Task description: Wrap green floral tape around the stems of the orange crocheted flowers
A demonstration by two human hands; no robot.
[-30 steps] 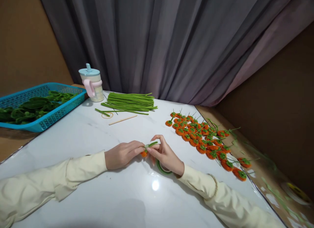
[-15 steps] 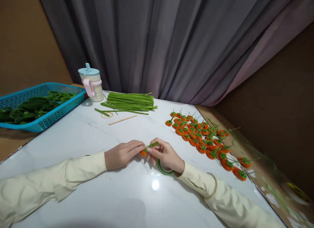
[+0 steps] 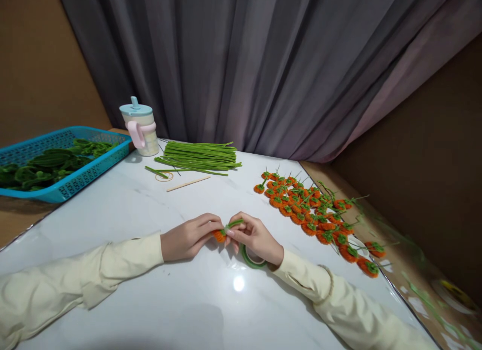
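Note:
Between my hands, low over the white table, is a small orange fuzzy pumpkin [image 3: 219, 235] with a green stem [image 3: 234, 223] pointing right. My left hand [image 3: 194, 236] is closed on the pumpkin's orange body, its fingers partly covering it. The thumb and fingers of my right hand [image 3: 258, 237] pinch the green stem close to its base. Under my right hand a roll of green tape [image 3: 251, 261] shows, partly hidden by the palm; whether the fingers touch it I cannot tell.
Several finished-looking orange pumpkins [image 3: 309, 228] with green stems lie to the right. Behind are green pipe cleaners [image 3: 199, 156], a thin wooden stick [image 3: 188, 184] and a rubber band [image 3: 168, 177]. A lidded cup [image 3: 145, 139] and a blue basket [image 3: 94, 173] with green pieces stand left.
My left fingers have shifted slightly on the pumpkin, so more of its orange body shows. My right hand keeps its pinch on the stem, nearly still.

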